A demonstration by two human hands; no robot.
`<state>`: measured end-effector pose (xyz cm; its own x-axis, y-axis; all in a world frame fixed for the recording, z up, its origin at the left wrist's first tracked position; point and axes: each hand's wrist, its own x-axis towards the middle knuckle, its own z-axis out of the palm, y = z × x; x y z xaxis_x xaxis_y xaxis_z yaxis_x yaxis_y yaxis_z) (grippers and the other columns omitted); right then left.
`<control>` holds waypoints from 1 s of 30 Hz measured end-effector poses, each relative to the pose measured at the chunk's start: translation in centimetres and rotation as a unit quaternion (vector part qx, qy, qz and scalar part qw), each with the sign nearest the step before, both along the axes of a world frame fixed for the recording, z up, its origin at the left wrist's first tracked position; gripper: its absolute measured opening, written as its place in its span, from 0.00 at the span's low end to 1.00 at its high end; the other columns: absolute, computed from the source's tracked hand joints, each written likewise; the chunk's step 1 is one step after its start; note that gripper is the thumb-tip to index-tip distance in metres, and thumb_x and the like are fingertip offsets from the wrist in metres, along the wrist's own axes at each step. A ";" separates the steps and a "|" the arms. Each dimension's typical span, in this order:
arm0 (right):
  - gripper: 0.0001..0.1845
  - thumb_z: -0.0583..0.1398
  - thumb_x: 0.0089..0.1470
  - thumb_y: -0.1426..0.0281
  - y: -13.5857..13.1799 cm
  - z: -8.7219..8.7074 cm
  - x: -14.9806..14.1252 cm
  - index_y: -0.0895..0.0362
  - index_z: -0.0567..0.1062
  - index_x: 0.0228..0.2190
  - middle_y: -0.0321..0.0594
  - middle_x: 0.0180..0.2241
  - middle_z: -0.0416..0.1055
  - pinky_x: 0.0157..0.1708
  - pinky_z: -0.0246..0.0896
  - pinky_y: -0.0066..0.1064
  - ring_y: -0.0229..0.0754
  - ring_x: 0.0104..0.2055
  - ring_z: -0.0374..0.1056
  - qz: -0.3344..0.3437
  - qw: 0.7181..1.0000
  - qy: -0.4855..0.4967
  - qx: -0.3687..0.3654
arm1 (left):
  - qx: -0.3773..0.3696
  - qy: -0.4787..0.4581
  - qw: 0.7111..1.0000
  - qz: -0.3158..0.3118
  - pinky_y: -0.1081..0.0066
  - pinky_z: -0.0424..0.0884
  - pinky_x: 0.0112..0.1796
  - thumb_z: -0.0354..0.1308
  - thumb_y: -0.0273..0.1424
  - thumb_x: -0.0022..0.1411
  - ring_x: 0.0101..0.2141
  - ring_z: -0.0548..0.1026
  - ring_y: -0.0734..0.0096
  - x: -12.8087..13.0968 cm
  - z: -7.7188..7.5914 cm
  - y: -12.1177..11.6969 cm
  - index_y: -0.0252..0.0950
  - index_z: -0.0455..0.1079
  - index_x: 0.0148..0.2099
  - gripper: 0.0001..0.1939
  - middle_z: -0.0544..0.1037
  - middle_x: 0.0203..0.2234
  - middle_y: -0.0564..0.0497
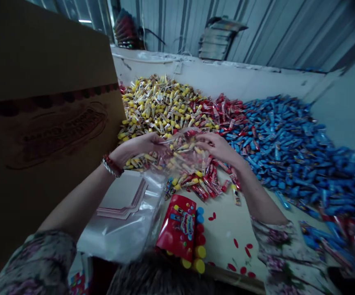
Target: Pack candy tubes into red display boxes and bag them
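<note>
My left hand (145,146) pinches one edge of a clear plastic bag (182,149), which is spread between my two hands over the candy pile. At the bag's other side, my right hand (217,148) has its fingers bent on the film. Yellow-capped tubes (159,100) in clear wrappers show behind and through the bag, so I cannot tell if any lie inside it. Below the hands are loose red tubes (206,186). Nearer to me stands a red printed box (177,225), with blue, red and yellow round caps along its side.
A big cardboard carton (48,164) walls off the left. Flat clear bags (116,237) and a stack of pale cards (120,196) lie beside it. Blue wrapped tubes (288,143) heap up on the right. A white ledge (226,76) runs behind the piles.
</note>
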<state>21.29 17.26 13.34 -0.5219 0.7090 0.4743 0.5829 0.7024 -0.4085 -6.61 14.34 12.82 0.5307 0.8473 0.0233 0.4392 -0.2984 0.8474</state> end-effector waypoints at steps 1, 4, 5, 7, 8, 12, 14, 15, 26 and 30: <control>0.30 0.57 0.53 0.47 -0.5 0.6 0.8 0.56 0.72 0.48 0.46 0.48 0.70 0.52 0.56 0.42 0.50 0.52 0.64 -0.002 1.000 -0.005 0.029 | 0.015 0.023 0.999 -0.020 0.76 0.65 0.27 0.60 0.33 0.51 0.24 0.70 0.74 1.1 0.5 0.4 0.28 0.75 0.33 0.12 0.77 0.23 0.49; 0.43 0.63 0.47 0.48 -2.5 2.1 1.3 0.50 0.59 0.59 0.44 0.58 0.60 0.59 0.46 0.51 0.55 0.62 0.53 0.013 0.995 -0.020 0.096 | 0.092 0.087 0.991 -0.050 0.78 0.60 0.24 0.60 0.31 0.50 0.22 0.66 0.78 4.7 1.9 0.6 0.28 0.74 0.31 0.09 0.73 0.20 0.54; 0.43 0.65 0.46 0.50 -3.0 2.5 0.9 0.50 0.59 0.58 0.43 0.56 0.62 0.59 0.46 0.51 0.55 0.61 0.54 0.030 0.994 -0.046 0.099 | 0.119 0.111 0.985 -0.050 0.79 0.58 0.24 0.61 0.30 0.49 0.21 0.64 0.79 5.9 2.2 0.5 0.28 0.74 0.30 0.08 0.72 0.19 0.55; 0.35 0.66 0.47 0.57 -3.4 2.7 0.0 0.53 0.64 0.54 0.43 0.48 0.69 0.55 0.51 0.49 0.53 0.53 0.63 0.058 0.989 -0.109 0.078 | 0.177 0.165 0.970 -0.027 0.78 0.56 0.24 0.62 0.29 0.48 0.20 0.62 0.80 8.0 2.6 0.0 0.30 0.72 0.29 0.06 0.68 0.17 0.58; 0.29 0.65 0.49 0.61 -3.4 2.7 -0.4 0.54 0.66 0.51 0.41 0.43 0.71 0.51 0.56 0.44 0.50 0.47 0.67 0.063 0.988 -0.131 0.058 | 0.211 0.196 0.958 -0.008 0.78 0.56 0.24 0.61 0.28 0.48 0.20 0.61 0.80 8.7 2.6 -0.3 0.30 0.72 0.29 0.05 0.67 0.17 0.58; 0.11 0.58 0.54 0.74 -3.0 1.6 -1.3 0.56 0.70 0.42 0.37 0.30 0.72 0.30 0.55 0.28 0.39 0.30 0.66 -0.001 0.990 -0.135 0.044 | 0.336 0.314 0.882 0.098 0.75 0.56 0.26 0.56 0.24 0.53 0.23 0.66 0.75 9.5 1.6 -1.0 0.33 0.72 0.39 0.09 0.68 0.21 0.54; 0.07 0.59 0.54 0.73 -3.3 1.1 -1.3 0.56 0.72 0.37 0.36 0.26 0.70 0.27 0.51 0.27 0.38 0.28 0.64 -0.067 0.985 -0.144 0.072 | 0.358 0.342 0.856 0.151 0.73 0.59 0.29 0.53 0.23 0.55 0.27 0.70 0.70 8.7 1.2 -1.0 0.34 0.72 0.42 0.12 0.71 0.25 0.51; 0.05 0.60 0.53 0.71 -3.7 0.9 -1.2 0.55 0.72 0.35 0.37 0.25 0.69 0.27 0.49 0.28 0.39 0.27 0.64 -0.104 0.979 -0.155 0.085 | 0.359 0.353 0.847 0.170 0.72 0.60 0.30 0.52 0.23 0.56 0.29 0.72 0.67 8.2 1.1 -0.9 0.34 0.72 0.41 0.11 0.72 0.26 0.49; 0.09 0.56 0.54 0.69 -7.8 -5.1 5.4 0.54 0.65 0.23 0.40 0.35 0.72 0.42 0.60 0.35 0.44 0.40 0.67 -0.217 0.958 0.085 0.166 | 0.455 0.316 0.786 0.274 0.68 0.63 0.35 0.51 0.29 0.60 0.32 0.71 0.65 4.4 -3.6 -5.8 0.36 0.68 0.31 0.07 0.71 0.27 0.49; 0.09 0.56 0.55 0.65 -11.0 -10.8 5.8 0.52 0.64 0.24 0.38 0.27 0.68 0.38 0.62 0.34 0.42 0.32 0.66 -0.299 0.931 0.183 0.103 | 0.436 0.210 0.809 0.335 0.70 0.64 0.35 0.50 0.26 0.60 0.33 0.70 0.67 4.9 -8.7 -8.2 0.37 0.66 0.31 0.06 0.70 0.29 0.49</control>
<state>27.11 6.24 2.52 0.1598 0.6953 0.7007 0.7437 0.3819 -0.5486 -1.72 6.15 4.16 0.0758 0.7066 0.7035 0.9440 -0.2781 0.1776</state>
